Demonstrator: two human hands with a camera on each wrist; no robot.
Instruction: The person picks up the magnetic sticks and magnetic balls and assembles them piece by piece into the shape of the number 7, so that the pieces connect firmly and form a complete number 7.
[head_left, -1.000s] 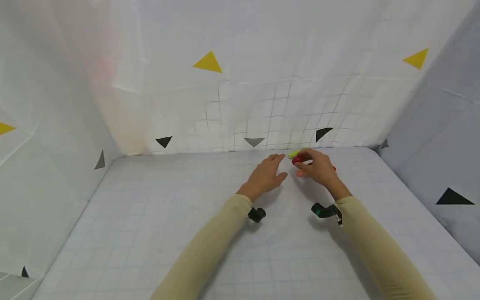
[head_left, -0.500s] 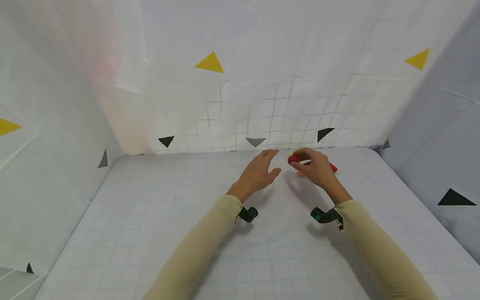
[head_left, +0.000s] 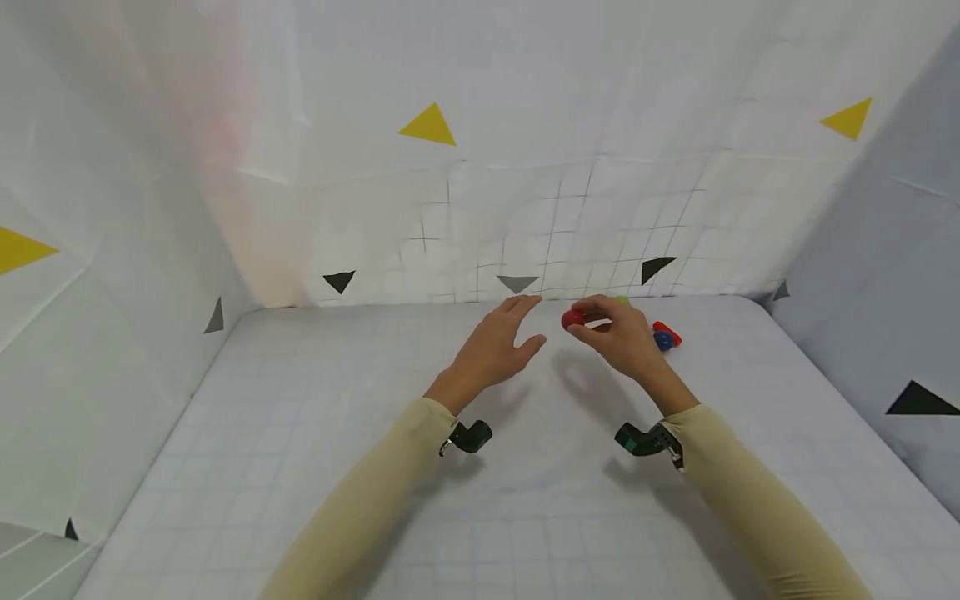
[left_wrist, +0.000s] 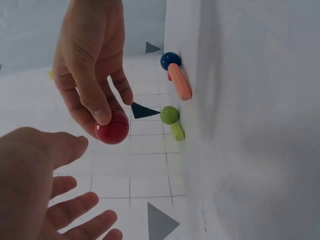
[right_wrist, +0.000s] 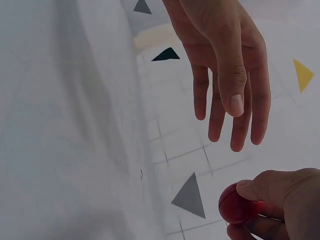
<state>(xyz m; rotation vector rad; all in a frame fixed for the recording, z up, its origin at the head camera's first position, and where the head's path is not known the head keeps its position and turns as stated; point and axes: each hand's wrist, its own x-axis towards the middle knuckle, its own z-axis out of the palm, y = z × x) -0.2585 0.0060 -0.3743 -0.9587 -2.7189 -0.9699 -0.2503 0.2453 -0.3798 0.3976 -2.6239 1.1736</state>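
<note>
Between the thumb and fingers of my right hand is a red ball. A thin dark seam runs round this ball in the left wrist view. Red also shows behind the ball in the right wrist view; I cannot tell whether it is a handle. My left hand hovers to the left, fingers extended and thumb spread, holding nothing. A gap separates its fingertips from the ball. Both hands are raised above the table, their shadows falling beneath them.
Beyond the right hand lie a blue ball, a salmon rod and a red piece. A green ball adjoins a lime stick. White sheets with triangle markers wall the table.
My right hand has moved left and up with the red ball, uncovering the blue ball and red piece. My left hand has drawn away to the left, staying spread.
</note>
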